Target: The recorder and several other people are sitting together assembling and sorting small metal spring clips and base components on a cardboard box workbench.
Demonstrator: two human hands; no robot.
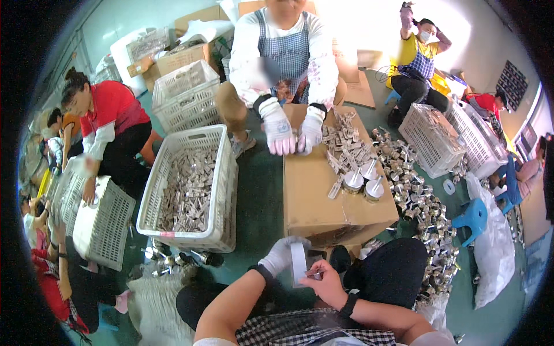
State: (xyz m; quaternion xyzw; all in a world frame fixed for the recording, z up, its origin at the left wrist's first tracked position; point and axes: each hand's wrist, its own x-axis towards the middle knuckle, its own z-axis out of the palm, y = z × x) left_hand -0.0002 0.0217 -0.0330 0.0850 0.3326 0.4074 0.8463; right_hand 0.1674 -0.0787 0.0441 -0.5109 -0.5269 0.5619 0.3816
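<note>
A brightly lit pale wall (366, 20) stands beyond a green floor (257, 184) holding a blue stool (473, 217).

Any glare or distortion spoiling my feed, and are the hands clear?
Head view: glare whitens the back wall. Head view: black rim, fisheye bending toward it. Head view: left hand and right hand are clear, but the small piece in the right is too fine to identify.

Bright light bleaches the back wall (372, 23) at upper right and glints off metal parts (430, 233), as the fisheye view bows straight edges toward a black border and figures (68, 131) at far left soften.
</note>
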